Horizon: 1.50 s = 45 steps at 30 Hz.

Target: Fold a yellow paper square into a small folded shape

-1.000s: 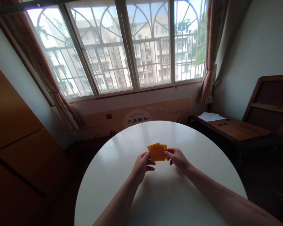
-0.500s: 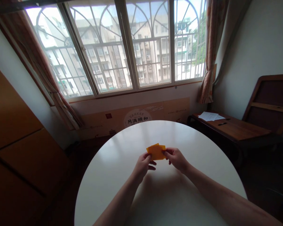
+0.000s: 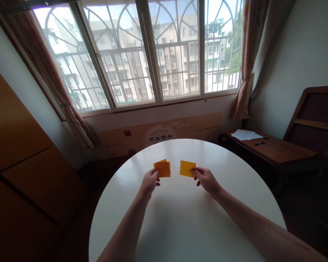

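Above a round white table [image 3: 180,225] I hold orange paper cards in both hands. My left hand [image 3: 149,182] pinches a small stack of orange cards [image 3: 162,169], two overlapping, by their lower left corner. My right hand [image 3: 206,179] pinches a single orange card [image 3: 187,168] by its right edge. The two sets of cards are apart, with a gap of bare table showing between them. Both hands hover over the far half of the table.
A barred window [image 3: 153,54] with curtains fills the far wall. A printed cardboard panel [image 3: 160,137] leans below it. A dark wooden side table [image 3: 273,149] with white papers [image 3: 244,135] and a pen stands at right. Wooden cabinets [image 3: 22,171] line the left.
The cards were held together between both hands. Now my hands have moved apart, my right hand taking one card to the right and my left carrying the others to the left.
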Tool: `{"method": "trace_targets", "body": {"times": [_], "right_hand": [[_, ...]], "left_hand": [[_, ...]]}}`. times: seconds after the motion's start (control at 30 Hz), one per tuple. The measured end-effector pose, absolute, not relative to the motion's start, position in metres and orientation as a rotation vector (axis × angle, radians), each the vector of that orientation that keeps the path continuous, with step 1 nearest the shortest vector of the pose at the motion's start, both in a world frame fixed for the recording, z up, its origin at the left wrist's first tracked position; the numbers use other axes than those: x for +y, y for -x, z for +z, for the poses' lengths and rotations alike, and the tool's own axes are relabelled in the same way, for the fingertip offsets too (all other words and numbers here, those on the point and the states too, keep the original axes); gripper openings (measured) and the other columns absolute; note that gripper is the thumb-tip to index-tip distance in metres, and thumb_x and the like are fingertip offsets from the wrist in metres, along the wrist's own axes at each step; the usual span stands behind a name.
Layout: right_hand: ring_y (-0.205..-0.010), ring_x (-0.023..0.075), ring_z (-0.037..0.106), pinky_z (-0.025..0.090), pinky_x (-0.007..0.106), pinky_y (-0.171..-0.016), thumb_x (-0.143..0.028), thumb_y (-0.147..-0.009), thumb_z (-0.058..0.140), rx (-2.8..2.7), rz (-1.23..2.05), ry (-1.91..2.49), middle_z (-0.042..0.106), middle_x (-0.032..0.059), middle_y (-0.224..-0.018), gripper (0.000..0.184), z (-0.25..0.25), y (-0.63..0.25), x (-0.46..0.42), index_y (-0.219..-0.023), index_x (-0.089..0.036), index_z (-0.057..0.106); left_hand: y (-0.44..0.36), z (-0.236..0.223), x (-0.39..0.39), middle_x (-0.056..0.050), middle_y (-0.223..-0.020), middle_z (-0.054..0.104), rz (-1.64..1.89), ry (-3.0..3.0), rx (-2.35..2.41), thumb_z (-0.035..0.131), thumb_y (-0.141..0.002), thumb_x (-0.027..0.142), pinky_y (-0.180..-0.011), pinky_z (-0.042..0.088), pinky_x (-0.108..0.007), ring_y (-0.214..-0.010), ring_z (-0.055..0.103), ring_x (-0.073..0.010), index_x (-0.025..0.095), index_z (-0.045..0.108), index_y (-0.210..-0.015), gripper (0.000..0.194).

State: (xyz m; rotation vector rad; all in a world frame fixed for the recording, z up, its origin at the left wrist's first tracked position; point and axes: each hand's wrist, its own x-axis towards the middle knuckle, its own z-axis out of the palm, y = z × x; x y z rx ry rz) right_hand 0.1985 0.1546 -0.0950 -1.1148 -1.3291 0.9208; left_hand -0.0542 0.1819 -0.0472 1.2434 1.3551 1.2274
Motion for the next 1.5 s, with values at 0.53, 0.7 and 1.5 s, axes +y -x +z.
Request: {"method": "trace_targets", "body": {"times": [0.53,0.7,1.5], "right_hand": [[-0.106,0.0352,0.062,0.044,0.045,-0.094,-0.03,-0.076,0.067,-1.618,0.421,1.718,0.072,0.0131,-0.103,0.018,-0.097,-0.235,0.163,-0.085,-0.019,0.078],[-0.12,0.0348,0.054,0.039,0.047,-0.102,-0.033,-0.088,0.06,-1.68,0.233,1.629,0.063,0.0171,-0.128,0.038,-0.084,-0.231,0.155,-0.119,-0.015,0.072],[-0.088,0.0219,0.062,0.043,0.029,-0.081,-0.018,-0.093,0.06,-2.087,0.249,1.348,0.071,0.007,-0.089,0.016,-0.098,-0.186,0.139,-0.083,-0.017,0.072]], "left_hand": [[0.069,-0.044,0.188,-0.01,-0.086,0.072,1.289,-0.992,1.317,0.047,-0.092,0.021,-0.049,0.048,-0.023,-0.059,0.064,-0.0148,0.014,0.057,-0.121,0.032],[0.03,-0.051,0.167,-0.012,-0.092,0.073,1.179,-1.077,1.166,0.049,-0.094,0.028,-0.048,0.051,-0.024,-0.062,0.068,-0.0167,0.014,0.057,-0.121,0.032],[0.019,-0.082,0.166,-0.008,-0.093,0.07,0.858,-2.103,1.399,0.051,-0.086,0.01,-0.089,0.048,-0.034,-0.092,0.063,-0.0229,0.018,0.075,-0.085,0.026]]}}
